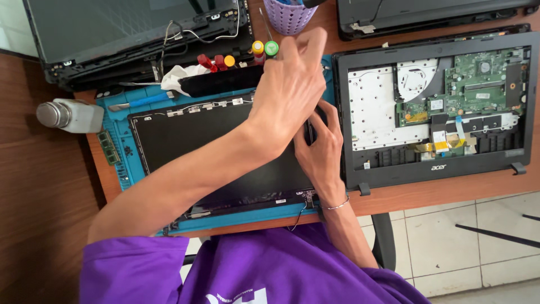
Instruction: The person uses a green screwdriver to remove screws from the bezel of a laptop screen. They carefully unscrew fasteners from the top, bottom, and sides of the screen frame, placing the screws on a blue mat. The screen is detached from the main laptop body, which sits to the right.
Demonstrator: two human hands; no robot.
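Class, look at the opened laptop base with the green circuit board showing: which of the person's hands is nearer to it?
Right. The right hand lies just beside the opened laptop base's left rim; the left hand sits above it, farther toward the blue mat.

- Two hands of mine — left hand (pixel 289 84) and right hand (pixel 322 147) — meet at one screen panel (pixel 214 149).
- One teal work mat (pixel 121 169) lies under the panel.
- One opened laptop base (pixel 436 110) shows its circuit board.
- Two more laptops: (pixel 132 39) and (pixel 427 14).
- One purple basket cup (pixel 288 16).
- One memory stick (pixel 108 147).
- One white bottle (pixel 70 115).
- One bracelet (pixel 336 206) — on my right wrist.
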